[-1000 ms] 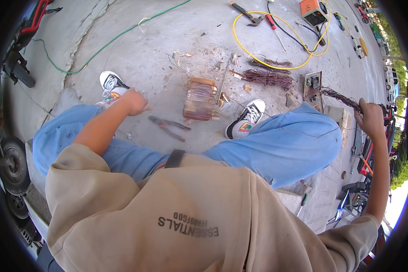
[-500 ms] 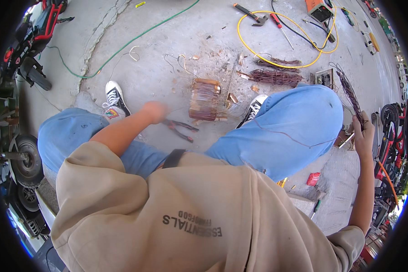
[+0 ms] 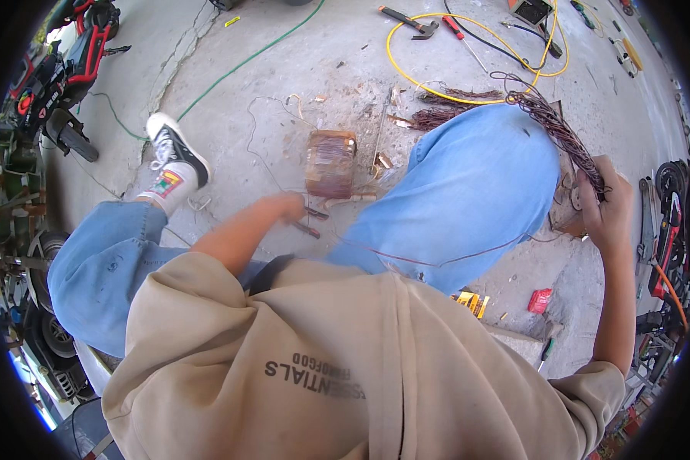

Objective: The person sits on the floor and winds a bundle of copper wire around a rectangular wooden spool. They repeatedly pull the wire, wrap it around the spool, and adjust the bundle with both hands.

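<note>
The right hand [image 3: 609,205] is clamped on a wire bundle [image 3: 553,125]; the blurred left hand [image 3: 287,207] overlaps pliers [image 3: 307,229], grip impossible to tell, a coil [image 3: 330,163] just beyond.

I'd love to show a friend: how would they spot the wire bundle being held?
Find the bent right leg in blue jeans, then the right hand to its right. From that hand a long, dark reddish-brown wire bundle runs up and left in the picture. Unlike the similar bundles on the ground, this one is in the person's grip.
</note>
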`<act>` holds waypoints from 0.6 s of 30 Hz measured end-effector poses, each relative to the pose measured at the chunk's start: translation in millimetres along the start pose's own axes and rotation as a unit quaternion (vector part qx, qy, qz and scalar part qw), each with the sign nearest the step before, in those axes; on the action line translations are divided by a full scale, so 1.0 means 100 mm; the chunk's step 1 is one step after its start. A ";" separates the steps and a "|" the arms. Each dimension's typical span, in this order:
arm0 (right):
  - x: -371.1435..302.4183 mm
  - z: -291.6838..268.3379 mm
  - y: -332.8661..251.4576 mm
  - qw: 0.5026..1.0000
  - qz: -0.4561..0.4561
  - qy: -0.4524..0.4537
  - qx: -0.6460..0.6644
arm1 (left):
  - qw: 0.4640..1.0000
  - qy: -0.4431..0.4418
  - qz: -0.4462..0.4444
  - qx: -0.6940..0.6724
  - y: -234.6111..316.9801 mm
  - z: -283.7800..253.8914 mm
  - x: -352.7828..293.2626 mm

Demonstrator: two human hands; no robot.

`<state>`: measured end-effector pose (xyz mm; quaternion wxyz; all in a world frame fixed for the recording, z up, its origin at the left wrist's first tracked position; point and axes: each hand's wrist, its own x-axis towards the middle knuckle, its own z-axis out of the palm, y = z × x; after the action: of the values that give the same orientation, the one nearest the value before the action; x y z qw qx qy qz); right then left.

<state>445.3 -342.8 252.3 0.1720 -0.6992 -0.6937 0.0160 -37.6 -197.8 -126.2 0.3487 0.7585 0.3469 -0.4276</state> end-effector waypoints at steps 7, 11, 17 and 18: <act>0.38 -0.33 -0.41 0.992 -0.053 -0.010 -0.112 | 0.942 0.304 -0.133 0.051 -0.14 -2.04 -1.80; 1.07 -0.29 -0.88 0.986 -0.065 -0.068 -0.136 | 0.744 0.660 0.071 -0.073 0.50 -2.68 -2.81; 2.18 0.47 -1.10 0.993 -0.034 -0.111 0.013 | 0.820 0.124 0.346 -0.438 1.65 -2.40 -2.69; 2.32 0.60 -1.15 0.993 -0.039 -0.109 0.030 | 0.795 0.050 0.342 -0.499 1.58 -2.35 -2.57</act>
<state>327.6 -105.8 276.1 0.1173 -0.6600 -0.7345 0.1062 87.4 -144.0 231.2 0.7841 0.5693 0.2470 -0.0094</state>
